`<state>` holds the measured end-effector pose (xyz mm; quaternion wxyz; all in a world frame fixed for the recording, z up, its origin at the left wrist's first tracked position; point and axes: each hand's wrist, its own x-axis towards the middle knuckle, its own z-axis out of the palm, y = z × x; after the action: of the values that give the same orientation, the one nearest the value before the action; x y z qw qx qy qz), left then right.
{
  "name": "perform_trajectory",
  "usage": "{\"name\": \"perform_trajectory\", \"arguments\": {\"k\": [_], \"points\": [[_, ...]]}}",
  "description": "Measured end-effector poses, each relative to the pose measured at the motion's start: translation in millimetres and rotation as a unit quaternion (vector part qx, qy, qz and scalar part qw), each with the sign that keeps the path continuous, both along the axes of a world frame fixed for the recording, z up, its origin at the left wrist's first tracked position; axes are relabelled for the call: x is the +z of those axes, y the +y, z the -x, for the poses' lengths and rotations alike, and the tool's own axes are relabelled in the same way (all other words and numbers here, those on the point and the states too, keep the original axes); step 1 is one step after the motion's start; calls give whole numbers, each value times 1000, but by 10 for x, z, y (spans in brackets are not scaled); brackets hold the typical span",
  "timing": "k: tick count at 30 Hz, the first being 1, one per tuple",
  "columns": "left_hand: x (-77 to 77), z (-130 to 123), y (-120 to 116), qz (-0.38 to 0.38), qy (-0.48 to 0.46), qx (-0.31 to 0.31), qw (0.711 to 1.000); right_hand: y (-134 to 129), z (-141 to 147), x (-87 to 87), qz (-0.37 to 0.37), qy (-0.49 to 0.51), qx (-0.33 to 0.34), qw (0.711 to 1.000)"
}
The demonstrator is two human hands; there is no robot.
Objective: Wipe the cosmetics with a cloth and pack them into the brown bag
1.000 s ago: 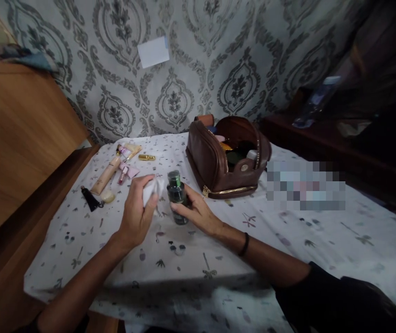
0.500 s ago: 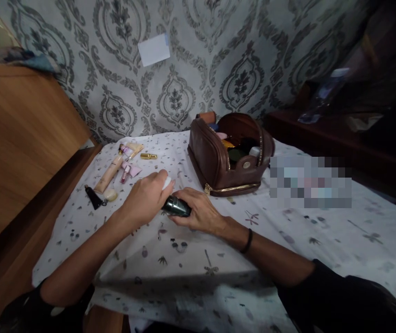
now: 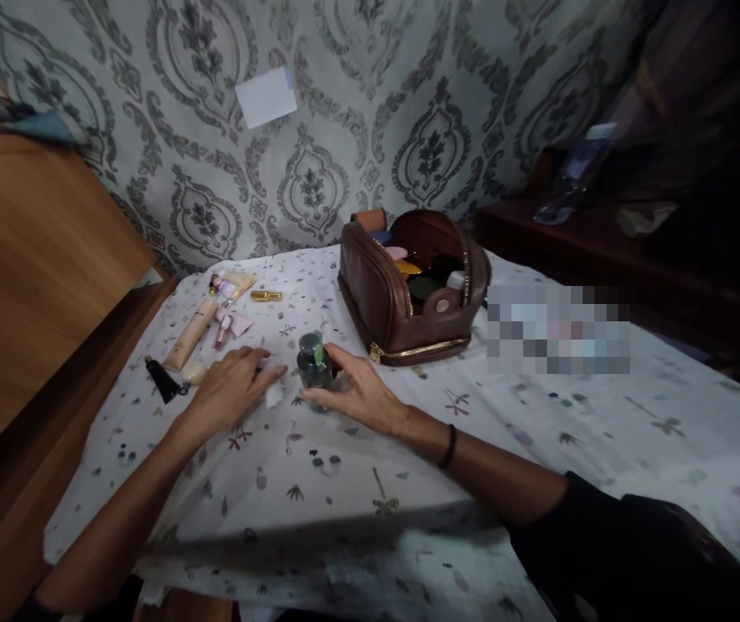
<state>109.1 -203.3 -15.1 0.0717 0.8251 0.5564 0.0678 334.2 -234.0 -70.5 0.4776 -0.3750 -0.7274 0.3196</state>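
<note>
A small dark green glass bottle (image 3: 315,373) stands upright in the middle of the cloth, with a light green patch near its top. My right hand (image 3: 370,393) grips it from the right, thumb in front and fingers behind. To the left, my left hand (image 3: 230,389) is open and low over the cloth, its fingers stretched out. By its thumb lies a small white piece (image 3: 274,396), too blurred to name. Beyond that hand are a beige tube (image 3: 192,333), a small pink lip gloss (image 3: 223,332), a black tube (image 3: 162,380) and a round cream-coloured item (image 3: 194,372).
A brown leather cosmetic bag (image 3: 401,302) stands unzipped behind my right hand, several items inside. A gold tube (image 3: 267,295) lies left of it. A blurred-out patch (image 3: 557,333) is on the right. Wooden furniture (image 3: 39,276) borders the left; a plastic bottle (image 3: 573,177) stands back right.
My left hand has come away from the bottle to the left and opened, with the white piece now by its thumb. My right hand has turned the tilted bottle upright.
</note>
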Motion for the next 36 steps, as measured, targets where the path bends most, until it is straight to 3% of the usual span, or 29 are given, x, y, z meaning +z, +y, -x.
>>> {"name": "perform_trajectory", "arguments": {"k": [6,9,14,19,22,25,30,36], "points": [[-40,-111,-37,-64,-85,-88,990,-1,39,40,37,60,-11,997],[-6,-273,-7,-83,-126,-137,979,-62,-6,150,11,78,-31,996],[113,-701,115,-131,-153,-226,953,-319,-378,526,-34,72,-66,995],[233,-1210,241,-208,-101,-278,932,-416,-978,1015,-112,131,-136,976],[264,-1398,294,-253,-58,-294,920,-292,-1301,1256,-166,119,-153,967],[241,-1457,345,-274,-39,-293,915,-71,-1534,1389,-179,80,-172,966],[147,-1442,412,-329,-40,-294,897,386,-1685,1390,-183,8,-159,970],[58,-1458,454,-354,-61,-309,881,814,-1606,1315,-163,-70,-104,979]]}}
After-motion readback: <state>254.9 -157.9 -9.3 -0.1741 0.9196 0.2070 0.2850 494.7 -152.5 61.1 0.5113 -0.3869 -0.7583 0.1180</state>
